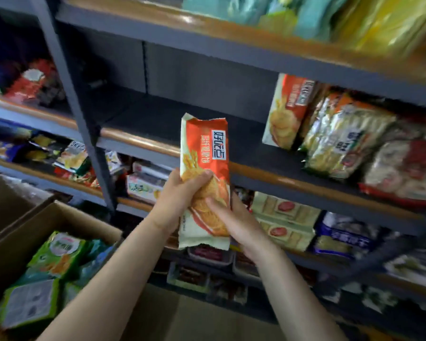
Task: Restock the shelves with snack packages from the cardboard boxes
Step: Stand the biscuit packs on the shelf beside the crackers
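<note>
Gripping it from both sides, the left hand (pixel 176 200) and right hand (pixel 234 222) hold a long orange-and-cream plastic biscuit packet (pixel 204 178) upright in front of the dark grey metal shelf (pixel 182 124). Left thumb curls across the packet's front, right fingers wrap its lower half. It's up in the air, level with the shelf's wooden front lip, touching nothing else. A matching orange biscuit packet (pixel 287 109) stands on that shelf to the right, beside what look like pale wafer bags (pixel 342 141), though they're blurred. Down left, an open brown cardboard box (pixel 57 212) holds green snack packets (pixel 57 254).
</note>
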{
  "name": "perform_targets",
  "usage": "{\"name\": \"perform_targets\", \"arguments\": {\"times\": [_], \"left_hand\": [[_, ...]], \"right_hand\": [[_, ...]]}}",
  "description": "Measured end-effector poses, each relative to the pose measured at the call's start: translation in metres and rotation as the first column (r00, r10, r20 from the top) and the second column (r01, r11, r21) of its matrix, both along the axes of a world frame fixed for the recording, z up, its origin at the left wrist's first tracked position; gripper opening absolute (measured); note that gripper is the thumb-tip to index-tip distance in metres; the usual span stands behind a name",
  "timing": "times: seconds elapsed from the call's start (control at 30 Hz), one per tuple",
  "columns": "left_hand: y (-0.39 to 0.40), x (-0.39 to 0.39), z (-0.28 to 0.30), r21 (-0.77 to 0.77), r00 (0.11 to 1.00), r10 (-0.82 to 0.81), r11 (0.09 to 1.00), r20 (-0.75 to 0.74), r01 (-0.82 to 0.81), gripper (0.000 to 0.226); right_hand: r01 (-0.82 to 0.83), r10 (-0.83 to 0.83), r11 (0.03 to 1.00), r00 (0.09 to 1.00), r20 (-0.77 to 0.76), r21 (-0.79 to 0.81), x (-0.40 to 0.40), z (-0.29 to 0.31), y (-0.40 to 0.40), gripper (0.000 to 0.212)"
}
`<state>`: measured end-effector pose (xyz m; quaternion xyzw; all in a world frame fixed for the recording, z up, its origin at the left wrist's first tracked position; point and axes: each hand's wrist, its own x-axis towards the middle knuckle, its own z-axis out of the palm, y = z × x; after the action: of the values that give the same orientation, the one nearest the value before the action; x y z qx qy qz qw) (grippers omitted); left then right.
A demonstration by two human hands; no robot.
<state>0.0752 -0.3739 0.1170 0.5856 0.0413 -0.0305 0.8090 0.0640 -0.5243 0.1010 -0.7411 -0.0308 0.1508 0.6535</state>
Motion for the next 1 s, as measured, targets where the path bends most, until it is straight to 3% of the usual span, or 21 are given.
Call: {"name": "perform_targets", "arguments": {"times": [0.13,0.2,0.33,0.43,0.57,0.63,0.83,0.93,1.0], "left_hand": [[-0.07,0.006,0.017,0.019,0.996,-0.079,0.997,0.03,0.078,0.03],[-0.091,0.011,0.022,0.136,0.992,-0.11,0.986,0.066,0.1,0.042],[-0.122,0.032,0.036,0.261,0.968,-0.211,0.95,0.135,0.171,0.044],[-0.138,0.054,0.042,0.291,0.957,-0.223,0.943,0.187,0.163,0.046],[-0.147,0.089,0.039,0.276,0.955,-0.183,0.954,0.234,0.115,0.046],[-0.148,0.109,0.038,0.272,0.949,-0.176,0.957,0.261,0.103,0.045],[-0.153,0.174,0.034,0.353,0.944,-0.181,0.933,0.274,0.077,0.05],[-0.159,0.202,0.03,0.414,0.963,-0.18,0.906,0.199,0.084,0.036],[-0.16,0.218,0.028,0.497,0.971,-0.168,0.866,0.172,0.062,0.052]], "right_hand": [[0.222,-0.227,0.973,0.969,0.102,0.062,-0.004,0.018,-0.071,0.033],[0.309,-0.321,0.945,0.937,0.135,0.106,0.001,0.027,-0.099,0.041],[0.41,-0.425,0.905,0.885,0.188,0.115,0.021,0.041,-0.135,0.056],[0.429,-0.424,0.902,0.852,0.306,0.057,0.037,0.05,-0.15,0.055],[0.482,-0.357,0.866,0.785,0.506,-0.136,0.066,0.058,-0.16,0.026],[0.522,-0.321,0.826,0.748,0.581,-0.215,0.087,0.058,-0.161,0.029],[0.621,-0.392,0.741,0.71,0.586,-0.257,0.145,0.053,-0.158,0.042],[0.647,-0.402,0.688,0.716,0.571,-0.328,0.168,0.047,-0.156,0.043],[0.665,-0.414,0.65,0.717,0.561,-0.369,0.177,0.043,-0.156,0.042]]}}
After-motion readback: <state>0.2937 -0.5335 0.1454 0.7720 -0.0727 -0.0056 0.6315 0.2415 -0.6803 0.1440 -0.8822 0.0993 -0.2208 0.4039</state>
